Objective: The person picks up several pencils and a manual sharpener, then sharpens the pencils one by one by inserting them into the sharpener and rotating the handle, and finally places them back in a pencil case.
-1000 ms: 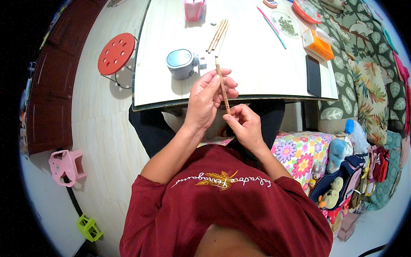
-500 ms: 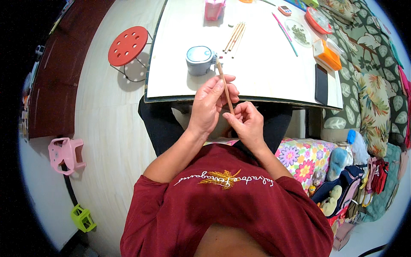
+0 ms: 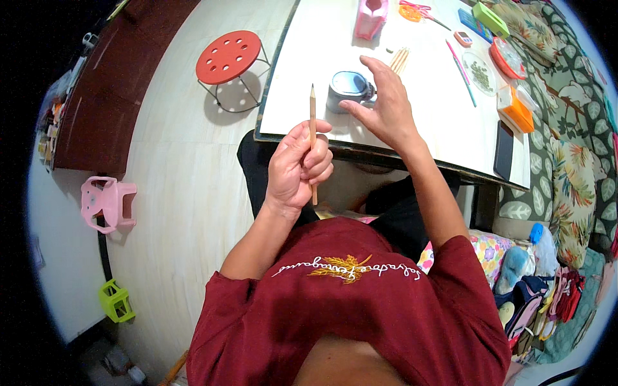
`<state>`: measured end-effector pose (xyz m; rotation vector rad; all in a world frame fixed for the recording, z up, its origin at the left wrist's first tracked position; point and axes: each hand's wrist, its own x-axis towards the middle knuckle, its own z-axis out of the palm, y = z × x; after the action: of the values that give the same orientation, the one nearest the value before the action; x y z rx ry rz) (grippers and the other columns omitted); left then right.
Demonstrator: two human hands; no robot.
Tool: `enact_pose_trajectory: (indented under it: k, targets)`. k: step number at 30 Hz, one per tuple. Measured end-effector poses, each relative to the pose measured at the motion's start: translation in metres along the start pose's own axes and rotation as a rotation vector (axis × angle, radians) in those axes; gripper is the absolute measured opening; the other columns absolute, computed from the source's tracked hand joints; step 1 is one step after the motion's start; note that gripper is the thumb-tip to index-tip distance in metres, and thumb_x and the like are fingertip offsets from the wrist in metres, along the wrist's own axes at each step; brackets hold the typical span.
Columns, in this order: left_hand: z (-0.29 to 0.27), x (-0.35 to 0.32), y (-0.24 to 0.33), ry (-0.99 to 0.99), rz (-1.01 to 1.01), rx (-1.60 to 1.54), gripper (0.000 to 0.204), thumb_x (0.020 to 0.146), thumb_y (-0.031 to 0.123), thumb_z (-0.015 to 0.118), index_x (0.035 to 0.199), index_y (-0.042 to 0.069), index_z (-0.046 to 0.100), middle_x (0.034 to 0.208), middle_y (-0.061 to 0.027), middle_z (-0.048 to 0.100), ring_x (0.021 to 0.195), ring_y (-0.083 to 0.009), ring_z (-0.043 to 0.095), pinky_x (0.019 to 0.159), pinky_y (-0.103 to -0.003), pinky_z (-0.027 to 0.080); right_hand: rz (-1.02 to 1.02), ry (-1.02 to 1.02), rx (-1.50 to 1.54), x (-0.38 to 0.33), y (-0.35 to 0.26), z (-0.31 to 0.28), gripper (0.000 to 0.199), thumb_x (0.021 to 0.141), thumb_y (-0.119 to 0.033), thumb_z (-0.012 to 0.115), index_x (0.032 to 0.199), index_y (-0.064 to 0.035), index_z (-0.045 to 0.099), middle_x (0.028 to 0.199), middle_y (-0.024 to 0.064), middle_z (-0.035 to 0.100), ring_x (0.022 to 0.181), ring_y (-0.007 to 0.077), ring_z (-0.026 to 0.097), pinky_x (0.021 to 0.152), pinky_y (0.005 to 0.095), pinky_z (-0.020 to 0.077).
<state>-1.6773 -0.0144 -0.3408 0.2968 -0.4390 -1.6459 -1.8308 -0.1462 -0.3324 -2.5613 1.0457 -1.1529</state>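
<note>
My left hand is wrapped round a wooden pencil, held upright over the table's near edge with its sharpened tip pointing away from me. The pencil's lower end sticks out below my fingers. My right hand reaches over the table with thumb and fingers spread, nothing in it. Beside its thumb stands a grey-blue desktop pencil sharpener, its right side partly hidden by that hand; whether they touch I cannot tell. Several more wooden pencils lie just beyond my right hand.
On the white table are a pink container, scissors, a plate of small green pieces, a red bowl, an orange box and a black phone. A red stool stands at the left.
The pencil has come away from the sharpener and now stands upright in my left hand. My right hand has let go of the pencil's end and moved forward to the sharpener. The view has shifted.
</note>
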Motion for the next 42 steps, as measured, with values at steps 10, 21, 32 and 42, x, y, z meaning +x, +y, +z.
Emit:
enact_pose_trajectory:
  k: [10,21,32,42]
  targets:
    - [-0.002,-0.007,0.012,-0.006,0.02,0.042,0.029,0.096,0.019,0.041,0.117,-0.001,0.045,0.056,0.0027,0.035,0.043,-0.0048,0.031,0.039,-0.018,0.028,0.161,-0.266,0.091,0.011,-0.002,0.015,0.067,0.068,-0.031,0.075,0.124,-0.0067,0.048,0.114,0.0145,0.055,0.106,0.0281,0.055,0.091,0.0354,0.0445]
    - [0.0,-0.01,0.035,0.433,0.339,1.165,0.021,0.087,0.01,0.06,0.106,0.001,0.064,0.074,-0.0012,0.059,0.059,-0.005,0.046,0.052,-0.019,0.037,0.247,-0.334,0.26,0.008,0.011,0.011,0.069,0.064,-0.028,0.078,0.126,-0.0173,0.049,0.12,0.0103,0.053,0.113,0.0267,0.051,0.098,0.0381,0.042]
    - [0.02,-0.012,0.057,0.225,0.568,1.905,0.018,0.078,0.003,0.063,0.096,0.003,0.067,0.077,-0.0089,0.059,0.061,-0.0176,0.057,0.055,-0.028,0.044,0.171,-0.353,0.602,-0.004,-0.004,-0.022,0.076,0.056,-0.028,0.082,0.125,-0.0169,0.053,0.124,0.0104,0.053,0.116,0.0268,0.051,0.101,0.0405,0.0404]
    - [0.041,-0.007,0.062,0.061,0.596,2.229,0.01,0.078,0.009,0.065,0.088,0.006,0.067,0.076,-0.0053,0.059,0.067,-0.0201,0.06,0.058,-0.031,0.047,0.077,-0.344,0.586,-0.012,-0.007,-0.038,0.074,0.06,-0.026,0.081,0.127,-0.0148,0.052,0.125,0.0114,0.054,0.114,0.025,0.052,0.1,0.0379,0.0405]
